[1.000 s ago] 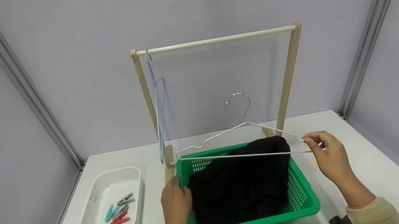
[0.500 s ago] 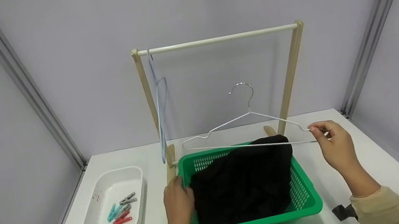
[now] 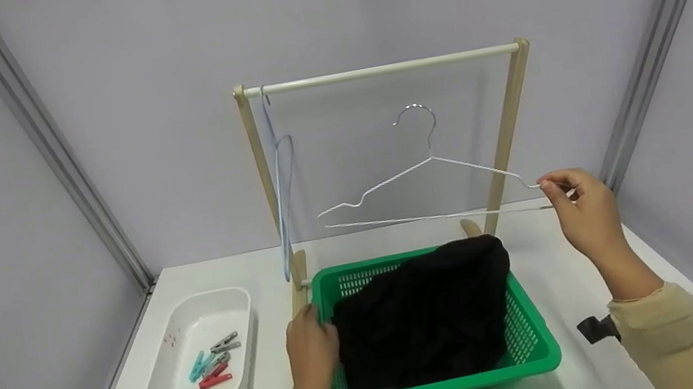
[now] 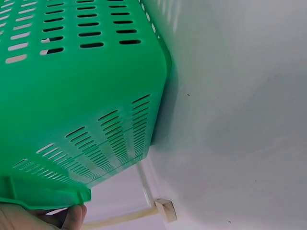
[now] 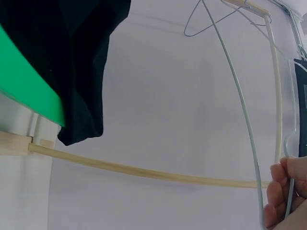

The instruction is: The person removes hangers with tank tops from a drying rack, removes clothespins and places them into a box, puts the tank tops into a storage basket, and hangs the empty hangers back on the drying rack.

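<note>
My right hand [image 3: 588,209] pinches one end of a white wire clothes hanger [image 3: 397,176], held up above the basket with its silver hook pointing upward. In the right wrist view, the fingers of that hand [image 5: 290,191] curl round the hanger's wire [image 5: 244,110]. My left hand [image 3: 312,350] grips the left rim of a green plastic basket [image 3: 452,386]; the left wrist view has its fingers [image 4: 74,218] curled at the rim of the slotted basket [image 4: 81,96]. Black cloth [image 3: 423,323] lies bunched in the basket, its top rising over the far rim.
Behind the basket stands a wooden rack with a white rail [image 3: 381,70]. A light blue hanger [image 3: 282,191] hangs at the rail's left end. On the left, a white tray [image 3: 163,369] holds several clothespins [image 3: 213,368] in blue, grey and red.
My right hand has risen and shifted slightly right, lifting the white hanger higher above the basket. My left hand keeps its grip on the basket rim.
</note>
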A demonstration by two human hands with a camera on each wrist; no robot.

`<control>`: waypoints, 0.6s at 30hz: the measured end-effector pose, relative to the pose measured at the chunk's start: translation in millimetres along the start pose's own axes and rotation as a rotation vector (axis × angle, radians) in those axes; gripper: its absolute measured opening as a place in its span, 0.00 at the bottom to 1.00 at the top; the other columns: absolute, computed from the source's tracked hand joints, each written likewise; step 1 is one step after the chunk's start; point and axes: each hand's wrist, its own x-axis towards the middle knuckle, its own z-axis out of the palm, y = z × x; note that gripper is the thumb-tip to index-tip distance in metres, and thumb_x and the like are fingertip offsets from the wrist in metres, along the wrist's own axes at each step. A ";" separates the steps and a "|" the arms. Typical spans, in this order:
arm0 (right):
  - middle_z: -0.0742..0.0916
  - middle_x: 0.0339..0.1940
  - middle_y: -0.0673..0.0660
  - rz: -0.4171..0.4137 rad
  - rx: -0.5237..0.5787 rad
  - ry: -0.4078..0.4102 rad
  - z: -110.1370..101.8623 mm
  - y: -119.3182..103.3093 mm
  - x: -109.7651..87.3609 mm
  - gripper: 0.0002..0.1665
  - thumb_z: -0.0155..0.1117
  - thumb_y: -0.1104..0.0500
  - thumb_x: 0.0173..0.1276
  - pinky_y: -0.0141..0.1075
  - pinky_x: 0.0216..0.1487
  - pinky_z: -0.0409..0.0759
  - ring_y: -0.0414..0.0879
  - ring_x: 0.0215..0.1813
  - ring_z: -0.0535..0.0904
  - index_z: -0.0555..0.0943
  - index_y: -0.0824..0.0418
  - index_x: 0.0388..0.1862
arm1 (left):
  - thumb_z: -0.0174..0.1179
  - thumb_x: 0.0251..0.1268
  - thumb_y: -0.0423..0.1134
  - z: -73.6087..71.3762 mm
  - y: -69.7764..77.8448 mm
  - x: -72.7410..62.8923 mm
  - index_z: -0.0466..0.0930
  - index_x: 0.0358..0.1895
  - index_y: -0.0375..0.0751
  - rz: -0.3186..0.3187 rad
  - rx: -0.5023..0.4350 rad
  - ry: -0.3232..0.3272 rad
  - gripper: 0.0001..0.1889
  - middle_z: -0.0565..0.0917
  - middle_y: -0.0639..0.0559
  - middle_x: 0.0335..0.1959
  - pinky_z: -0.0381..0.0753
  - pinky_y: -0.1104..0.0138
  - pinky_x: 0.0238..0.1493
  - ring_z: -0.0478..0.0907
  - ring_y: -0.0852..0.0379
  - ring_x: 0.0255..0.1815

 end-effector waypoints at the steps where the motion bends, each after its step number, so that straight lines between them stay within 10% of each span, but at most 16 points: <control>1: 0.86 0.38 0.64 0.001 -0.005 0.002 -0.2 -0.8 3.0 0.11 0.63 0.62 0.74 0.29 0.39 0.67 0.29 0.36 0.70 0.84 0.70 0.45 | 0.60 0.61 0.27 0.8 0.1 0.6 0.79 0.54 0.21 0.004 -0.001 0.004 0.18 0.82 0.32 0.53 0.80 0.47 0.54 0.79 0.35 0.51; 18: 0.86 0.40 0.63 0.078 -0.007 0.072 20.5 -14.9 35.8 0.14 0.62 0.57 0.75 0.27 0.34 0.66 0.31 0.35 0.70 0.85 0.68 0.46 | 0.61 0.63 0.28 1.3 -0.2 6.7 0.78 0.56 0.22 -0.016 0.012 -0.025 0.19 0.81 0.33 0.54 0.79 0.47 0.56 0.78 0.36 0.54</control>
